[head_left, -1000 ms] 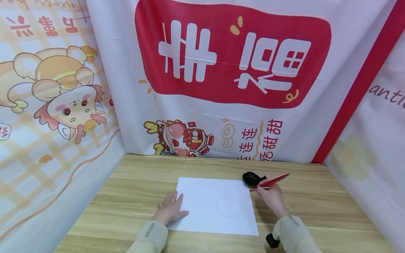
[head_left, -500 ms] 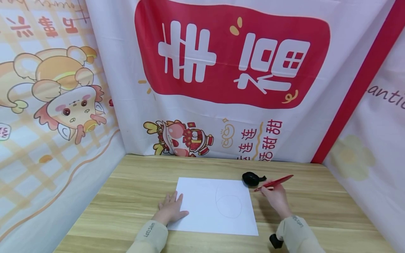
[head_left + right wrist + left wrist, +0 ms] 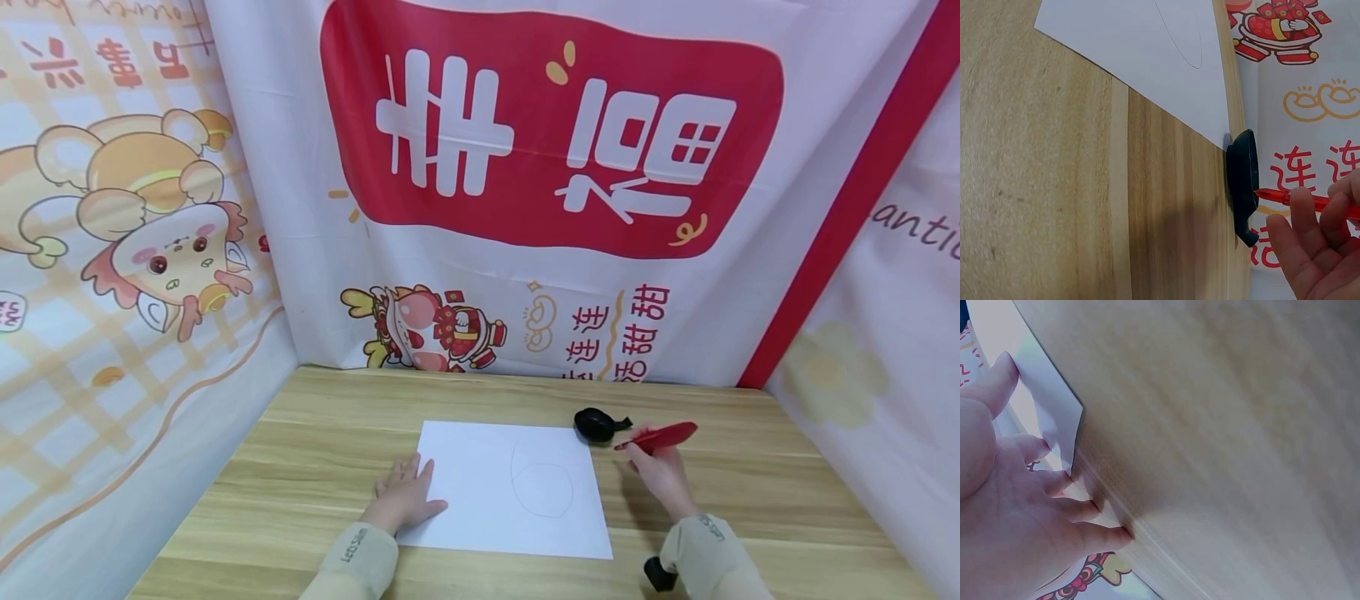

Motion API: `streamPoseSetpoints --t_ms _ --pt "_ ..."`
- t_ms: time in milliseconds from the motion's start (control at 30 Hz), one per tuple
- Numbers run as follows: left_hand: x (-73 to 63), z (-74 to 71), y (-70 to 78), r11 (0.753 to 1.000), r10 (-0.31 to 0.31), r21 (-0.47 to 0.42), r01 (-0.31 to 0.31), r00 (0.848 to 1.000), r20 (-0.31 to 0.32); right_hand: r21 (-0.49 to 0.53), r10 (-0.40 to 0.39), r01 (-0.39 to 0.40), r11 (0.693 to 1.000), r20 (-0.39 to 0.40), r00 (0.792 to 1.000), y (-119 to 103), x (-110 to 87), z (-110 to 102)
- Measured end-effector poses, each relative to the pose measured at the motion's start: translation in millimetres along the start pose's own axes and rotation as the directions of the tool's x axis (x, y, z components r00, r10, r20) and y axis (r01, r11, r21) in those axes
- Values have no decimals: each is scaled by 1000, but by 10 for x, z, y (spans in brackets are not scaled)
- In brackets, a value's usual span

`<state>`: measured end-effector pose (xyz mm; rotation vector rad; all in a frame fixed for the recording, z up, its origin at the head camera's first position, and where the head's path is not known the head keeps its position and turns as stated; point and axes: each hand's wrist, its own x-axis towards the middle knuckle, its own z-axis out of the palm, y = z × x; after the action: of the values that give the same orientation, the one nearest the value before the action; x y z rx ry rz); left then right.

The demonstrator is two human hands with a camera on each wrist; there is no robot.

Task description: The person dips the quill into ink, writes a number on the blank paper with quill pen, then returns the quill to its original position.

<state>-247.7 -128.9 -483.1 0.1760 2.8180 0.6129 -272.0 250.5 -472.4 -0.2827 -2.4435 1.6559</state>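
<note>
A sheet of white paper (image 3: 480, 500) lies on the wooden table, bearing a thin drawn curve that joins a loop. At its left edge my left hand (image 3: 405, 498) rests with spread fingers, the thumb on the sheet. The left wrist view shows the same hand (image 3: 1029, 506) with its fingertips down at the sheet's corner. Right of the paper, my right hand (image 3: 662, 477) pinches a red pen (image 3: 669, 435) with a broad, feather-like top. Its tip (image 3: 1263, 194) points left and is off the paper. A black rounded object with a short stem (image 3: 596, 425) sits by the paper's upper right corner.
The wooden table (image 3: 322, 442) extends around the paper on all sides. A white cloth with red lettering (image 3: 465, 250) hangs behind its far edge, and printed cloths hang at left and right. A small black device (image 3: 660, 575) is at the right wrist.
My right hand has drawn back to the right, away from the paper's edge, with the red pen in it. The pen has turned so its feathered top shows broader. My left hand stays put.
</note>
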Motion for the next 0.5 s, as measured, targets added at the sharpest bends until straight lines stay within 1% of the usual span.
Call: streamPoseSetpoints --t_ms 133,200,267,367,500 --pt "-10 -6 3 1000 3 -1 -3 1000 2 8 -5 5 1000 9 1000 8 -6 -20" --pt "-17 -10 7 1000 3 -4 -3 1000 2 37 -10 10 999 22 1000 7 -13 -34" --pt "-23 -15 11 1000 2 -7 -2 1000 2 77 -34 31 997 31 999 -1 -29 -49" --pt "-26 -19 17 1000 0 -10 0 1000 1 100 -103 96 990 65 993 -10 -50 -73" --pt "-19 -14 14 1000 0 -5 0 1000 0 91 -211 203 975 87 974 2 -52 -86"
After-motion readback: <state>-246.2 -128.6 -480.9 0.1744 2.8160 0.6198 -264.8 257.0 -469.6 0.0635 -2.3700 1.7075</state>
